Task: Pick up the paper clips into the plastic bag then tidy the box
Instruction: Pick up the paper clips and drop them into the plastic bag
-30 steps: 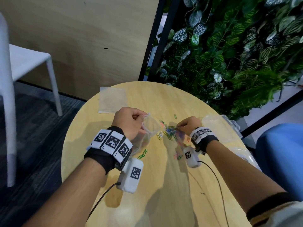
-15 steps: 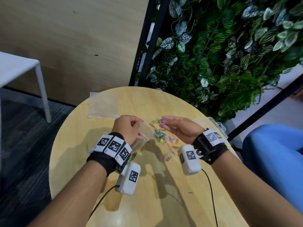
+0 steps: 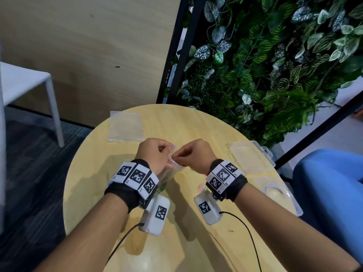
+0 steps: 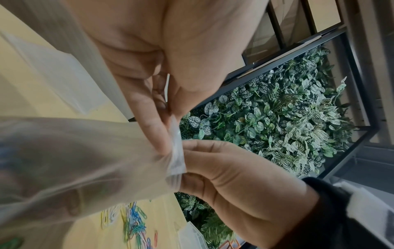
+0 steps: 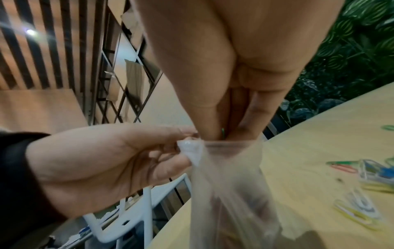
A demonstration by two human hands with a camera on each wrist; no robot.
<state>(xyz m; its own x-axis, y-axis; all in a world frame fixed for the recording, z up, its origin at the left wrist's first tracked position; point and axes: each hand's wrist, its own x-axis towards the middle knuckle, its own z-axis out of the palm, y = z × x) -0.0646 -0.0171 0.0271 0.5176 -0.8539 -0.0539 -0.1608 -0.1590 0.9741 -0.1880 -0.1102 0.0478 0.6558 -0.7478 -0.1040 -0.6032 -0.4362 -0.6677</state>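
A clear plastic bag (image 3: pixel 173 169) hangs above the round wooden table (image 3: pixel 196 122). My left hand (image 3: pixel 166 154) pinches its rim (image 5: pixel 189 151) and keeps the mouth apart. My right hand (image 3: pixel 181 156) has its fingertips bunched at the mouth (image 5: pixel 224 133), pinching a green paper clip (image 5: pixel 223 133). Several coloured paper clips (image 4: pixel 133 222) lie loose on the table under and to the right of the bag (image 5: pixel 366 168). The clear plastic box (image 3: pixel 251 158) lies open at the table's right edge.
A second flat plastic bag (image 3: pixel 125 126) lies at the table's far left. A leafy plant wall (image 3: pixel 265 65) stands behind the table, a white chair (image 3: pixel 29 83) to the left and a blue seat (image 3: pixel 330 183) to the right.
My right hand rose from the clip pile and came left to the bag's mouth with clips pinched in its fingers. My left hand kept hold of the bag.
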